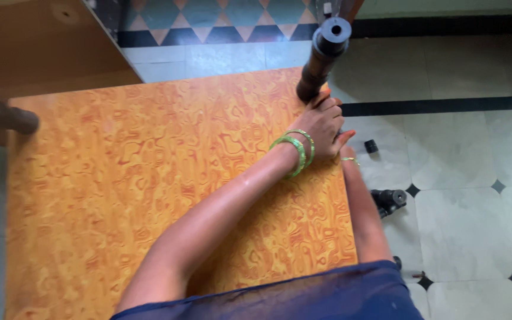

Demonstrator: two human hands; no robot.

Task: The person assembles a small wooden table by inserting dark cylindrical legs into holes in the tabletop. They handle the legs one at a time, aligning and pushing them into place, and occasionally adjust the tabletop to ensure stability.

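Head view is filled mostly by an orange wooden panel [120,195] with a swirled, glossy laminate grain; it is laid flat and runs from the near edge to a far edge about a quarter of the way down the frame. Its right edge is seen to end just beside the person's forearms, and beyond that edge open floor is left. The floor [475,148] is made of pale, smooth stone tiles with small black diamond insets and black border strips; a band of coloured triangle tiles is seen at the far side. A plain brown board [37,41] is seen at the far left corner, overlapping the panel's far edge.

A dark, round table leg [322,56] is stood up at the panel's far right corner, its flat end with a centre hole turned toward the camera. A second dark leg [4,115] is seen at the far left edge of the panel.

The left hand [322,121], with green bangles [296,151] at the wrist, is pressed at the base of the upright leg, its fingers curled about it. The right hand is hidden beneath the left hand at the panel's right edge, so whether its fingers are open or closed cannot be told; only the right forearm [364,219] is shown.

On the floor to the right, a small black cylindrical piece [390,200] and a smaller black cap [371,146] are lain well apart from each other.
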